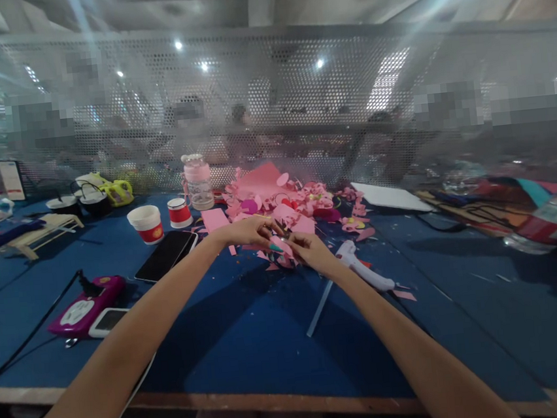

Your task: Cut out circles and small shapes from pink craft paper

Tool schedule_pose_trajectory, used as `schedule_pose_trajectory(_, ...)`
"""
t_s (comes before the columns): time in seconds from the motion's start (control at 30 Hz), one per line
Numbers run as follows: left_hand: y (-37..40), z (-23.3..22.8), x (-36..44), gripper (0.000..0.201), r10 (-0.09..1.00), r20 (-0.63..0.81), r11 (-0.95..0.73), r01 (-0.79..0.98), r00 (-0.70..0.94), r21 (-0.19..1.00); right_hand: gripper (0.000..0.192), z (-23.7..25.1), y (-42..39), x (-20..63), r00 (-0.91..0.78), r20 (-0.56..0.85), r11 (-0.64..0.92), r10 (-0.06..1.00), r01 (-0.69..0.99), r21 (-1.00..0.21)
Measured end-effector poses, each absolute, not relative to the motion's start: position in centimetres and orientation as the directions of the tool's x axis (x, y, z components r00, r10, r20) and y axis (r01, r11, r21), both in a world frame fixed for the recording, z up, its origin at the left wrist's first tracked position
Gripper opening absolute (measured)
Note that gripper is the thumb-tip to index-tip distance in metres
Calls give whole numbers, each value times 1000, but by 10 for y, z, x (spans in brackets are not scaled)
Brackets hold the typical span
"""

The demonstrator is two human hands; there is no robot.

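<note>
Head view, both hands (248, 230) (312, 250) pinching pink paper piece (282, 245), jar (198, 181) contents unclear

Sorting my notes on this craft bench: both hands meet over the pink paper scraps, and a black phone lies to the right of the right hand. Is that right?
Not quite. In the head view the black phone lies left of the left hand, beside the white cup. Both hands, the right hand included, do meet over the pink paper scraps.

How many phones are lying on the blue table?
2: a black phone left of the left hand, and a white-edged phone beside the purple device. Others may be hidden.
</note>
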State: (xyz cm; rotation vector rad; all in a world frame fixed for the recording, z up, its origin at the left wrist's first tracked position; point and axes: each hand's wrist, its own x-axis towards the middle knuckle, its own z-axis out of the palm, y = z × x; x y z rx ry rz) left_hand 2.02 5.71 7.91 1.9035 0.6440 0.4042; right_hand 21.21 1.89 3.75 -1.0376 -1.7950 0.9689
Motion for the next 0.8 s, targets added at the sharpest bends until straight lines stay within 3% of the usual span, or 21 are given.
schedule_pose_trajectory(0.17, 66, 74, 19, 41, 717, 69, -296, 213, 694, 931, 32, 35, 22, 218, -108, 504, 488, 857, 483, -727)
schedule_pose_trajectory(0.27, 72, 70, 17, 38, 754, 126, -348, 229, 645, 909, 32, 37, 22, 220, -26, 576, 502, 817, 523, -689)
schedule_pose_trajectory(0.4, 71, 74, 14, 34, 695, 91, -362, 239, 714, 901, 33, 37, 22, 220, 49, 600, 501, 799, 498, -708)
schedule_pose_trajectory(0.57, 66, 76, 12, 49, 564, 61, -376, 189, 824, 907, 33, 35, 20, 216, 20, 574, 501, 819, 464, -731)
schedule_pose_trajectory(0.8, 61, 72, 23, 46, 632, -19, -272, 245, 775, 931, 33, 33, 17, 212, -24, 524, 489, 851, 400, -775)
